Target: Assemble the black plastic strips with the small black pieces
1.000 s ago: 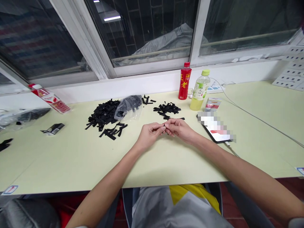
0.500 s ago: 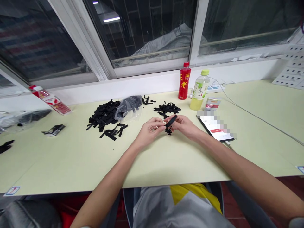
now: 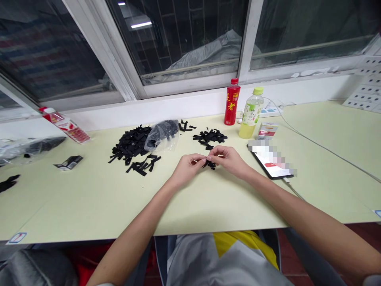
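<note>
My left hand [image 3: 188, 168] and my right hand [image 3: 228, 159] meet above the table, thumbs and fingertips pinched together. Between them is a black fabric strip, now almost wholly hidden by the fingers. Just below the fingertips lies a small cluster of black pieces [image 3: 211, 165]. Beyond my right hand is a loose heap of black strips [image 3: 212, 136]. Farther left lies a larger pile of black strips [image 3: 131, 143], with several scattered strips [image 3: 143, 165] in front of it. A clear plastic bag [image 3: 162, 137] with black pieces inside leans against that pile.
A red bottle [image 3: 232, 102] and a green-capped bottle [image 3: 251, 115] stand behind my right hand. Nearby are a small box [image 3: 267, 131] and a phone [image 3: 272, 163] on a charging cable. At left lie a tilted bottle [image 3: 67, 126] and an opened small carton [image 3: 70, 163].
The black strip that showed between my hands has gone out of sight behind the fingers. My right fingertips have come over to meet the left ones. The piles have not changed.
</note>
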The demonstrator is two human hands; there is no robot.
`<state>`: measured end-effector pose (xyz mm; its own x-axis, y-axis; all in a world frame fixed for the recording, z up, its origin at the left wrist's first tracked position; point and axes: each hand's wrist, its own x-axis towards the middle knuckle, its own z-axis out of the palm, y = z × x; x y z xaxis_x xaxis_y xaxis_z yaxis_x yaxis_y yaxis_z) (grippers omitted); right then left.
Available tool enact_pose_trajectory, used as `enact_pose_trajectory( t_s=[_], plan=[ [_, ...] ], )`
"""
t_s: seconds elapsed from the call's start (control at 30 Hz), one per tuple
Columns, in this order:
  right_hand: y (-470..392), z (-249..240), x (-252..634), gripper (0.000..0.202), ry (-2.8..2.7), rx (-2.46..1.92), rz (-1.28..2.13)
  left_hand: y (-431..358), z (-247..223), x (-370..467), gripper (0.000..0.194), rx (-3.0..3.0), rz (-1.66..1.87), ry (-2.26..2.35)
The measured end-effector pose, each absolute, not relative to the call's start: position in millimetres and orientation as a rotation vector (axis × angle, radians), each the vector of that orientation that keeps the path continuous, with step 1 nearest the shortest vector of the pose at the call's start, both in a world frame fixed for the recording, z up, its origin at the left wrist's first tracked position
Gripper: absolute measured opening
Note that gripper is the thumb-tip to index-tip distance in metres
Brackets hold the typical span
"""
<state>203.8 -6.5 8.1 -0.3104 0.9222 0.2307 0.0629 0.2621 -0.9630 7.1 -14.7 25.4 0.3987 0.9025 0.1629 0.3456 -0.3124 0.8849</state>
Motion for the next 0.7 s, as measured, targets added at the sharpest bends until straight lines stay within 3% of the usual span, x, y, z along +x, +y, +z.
enact_pose_trajectory(
  t_s=[0.13,0.33,0.43,0.57,0.7],
  plan=[
    [-9.4,6.1,200.1,0.026,-1.623,-0.943,1.137,-19.3,25.7,9.8,0.046,1.869,0.836,1.101],
    [-4.6,1.4,199.4,0.030,-1.744,-0.960,1.177,-11.6,25.0,2.0,0.042,2.105,0.770,1.248],
    [7.7,-3.1,211.9,0.028,-1.744,-1.164,0.847,3.6,31.7,-25.0,0.036,2.424,0.550,1.564],
    [23.5,-14.4,233.4,0.029,-1.879,-1.493,0.203,20.4,40.4,-68.2,0.026,2.383,0.193,2.247],
    [30.3,-23.8,240.9,0.021,-1.962,-1.611,0.119,22.7,40.0,-78.9,0.034,2.350,0.279,2.363]
  ],
)
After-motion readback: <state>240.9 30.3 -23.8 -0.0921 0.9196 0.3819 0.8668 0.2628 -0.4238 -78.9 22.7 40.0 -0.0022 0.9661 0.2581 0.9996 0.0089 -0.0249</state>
